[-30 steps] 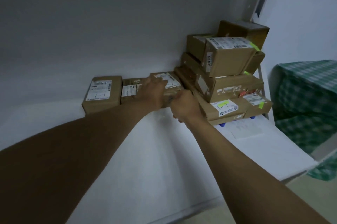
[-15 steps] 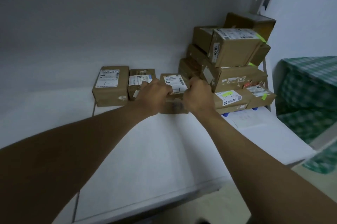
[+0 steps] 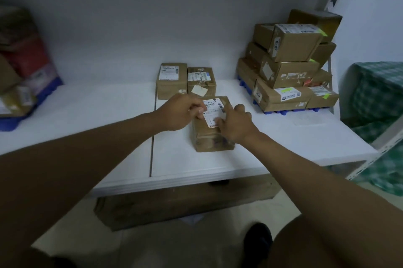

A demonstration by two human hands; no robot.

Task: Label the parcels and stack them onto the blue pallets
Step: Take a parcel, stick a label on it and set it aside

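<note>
parcel (image 3: 212, 137): we see matt brown cardboard, creased
label (image 3: 214, 113): smooth white paper
table (image 3: 218, 163): matt white board
pallet (image 3: 290, 111): blue plastic
cloth (image 3: 379, 93): green checked fabric

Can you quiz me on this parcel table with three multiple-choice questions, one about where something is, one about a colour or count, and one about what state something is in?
1. Where does the parcel under both hands lie?
A. On the white table, nearer the person than two other loose parcels
B. On top of the right-hand stack
C. On the floor

2. What colour is the pallet under the right-hand stack?
A. Red
B. Blue
C. Green

3. What is the right hand doing?
A. Hanging idle off the table
B. Lifting a parcel high
C. Resting on the parcel's white label

Answers: 1 A, it sits on the tabletop in front of the pair of loose parcels. 2 B, blue feet show beneath the bottom boxes. 3 C, its fingers lie on the label while the left hand pinches the label's left edge.
</note>
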